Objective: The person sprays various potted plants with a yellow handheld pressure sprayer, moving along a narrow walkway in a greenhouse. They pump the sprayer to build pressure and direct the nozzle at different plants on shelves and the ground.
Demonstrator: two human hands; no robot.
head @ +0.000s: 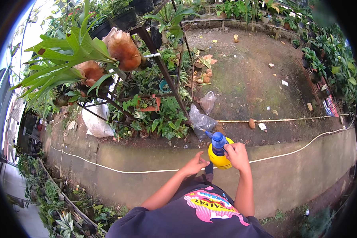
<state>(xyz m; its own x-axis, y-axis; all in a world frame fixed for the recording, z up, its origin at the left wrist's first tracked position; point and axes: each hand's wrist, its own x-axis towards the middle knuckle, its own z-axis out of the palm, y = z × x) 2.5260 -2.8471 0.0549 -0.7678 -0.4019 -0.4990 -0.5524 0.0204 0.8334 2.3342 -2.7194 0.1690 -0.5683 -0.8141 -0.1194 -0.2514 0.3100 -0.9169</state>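
A yellow pressure sprayer (219,160) with a blue pump head is held up in front of my body. My right hand (236,156) grips its blue handle from the right side. Its nozzle points away from me, towards the upper left. My left hand (195,164) is beside the yellow tank with its fingers apart and nothing in it; whether a fingertip touches the tank, I cannot tell. Just past the nozzle lies a clear plastic bag (203,119) on the ground, with a second tied plastic bag (208,102) behind it.
A staghorn fern (77,53) juts out at the upper left from a metal plant rack (163,70) full of potted plants. A white hose (136,172) runs across the concrete path (288,169). A white sack (96,120) leans under the rack. Plant shelves (314,70) line the right.
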